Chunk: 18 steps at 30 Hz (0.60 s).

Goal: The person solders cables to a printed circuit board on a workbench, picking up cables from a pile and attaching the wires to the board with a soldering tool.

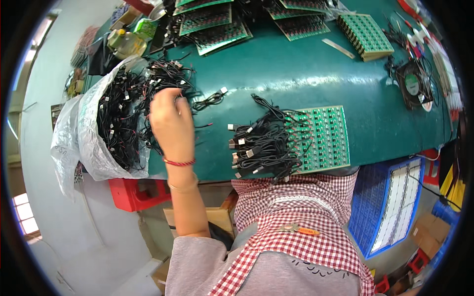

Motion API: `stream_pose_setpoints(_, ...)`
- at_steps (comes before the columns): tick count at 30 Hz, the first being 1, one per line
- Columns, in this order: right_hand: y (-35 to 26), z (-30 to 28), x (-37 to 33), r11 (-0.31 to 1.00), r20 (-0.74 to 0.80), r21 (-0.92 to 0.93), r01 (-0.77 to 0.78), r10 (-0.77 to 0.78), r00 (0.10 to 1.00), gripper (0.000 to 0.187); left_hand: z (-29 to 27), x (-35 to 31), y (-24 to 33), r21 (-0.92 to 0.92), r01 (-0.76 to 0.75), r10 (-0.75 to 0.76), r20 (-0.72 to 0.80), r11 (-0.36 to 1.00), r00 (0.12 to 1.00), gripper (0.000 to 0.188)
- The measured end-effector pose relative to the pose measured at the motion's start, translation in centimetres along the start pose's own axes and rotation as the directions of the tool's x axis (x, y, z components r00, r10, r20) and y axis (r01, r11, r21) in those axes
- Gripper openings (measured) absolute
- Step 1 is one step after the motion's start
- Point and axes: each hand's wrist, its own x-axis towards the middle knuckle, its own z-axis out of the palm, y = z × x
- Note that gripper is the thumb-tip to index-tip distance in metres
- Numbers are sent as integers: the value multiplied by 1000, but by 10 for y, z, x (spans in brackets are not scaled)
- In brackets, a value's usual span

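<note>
My left hand [170,118], with a red cord and a bangle at its wrist, is over the black USB cables [165,74] heaped at the mouth of a clear plastic bag [89,133]. Its fingers are curled down among the cables, and whatever they grip is hidden. One coiled cable [210,100] lies just right of the hand. Nearer my body, a green circuit board panel [323,138] rests at the table edge. A bunch of black USB cables [266,143] spreads over its left side, plugs pointing left. My right hand is out of view.
Stacked circuit panels [217,29] stand at the back of the green table [276,74], with another stack [365,34] at far right beside a metal strip [338,48]. A small fan [412,84] sits at the right. Below are a red stool [138,195] and a blue crate [380,207].
</note>
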Motion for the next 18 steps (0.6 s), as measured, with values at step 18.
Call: stream_pose_setpoints(18,55,54,-111,972,-158,206,-111,145,977,34,-6,29,26,-381,84,5,228,921,974,7)
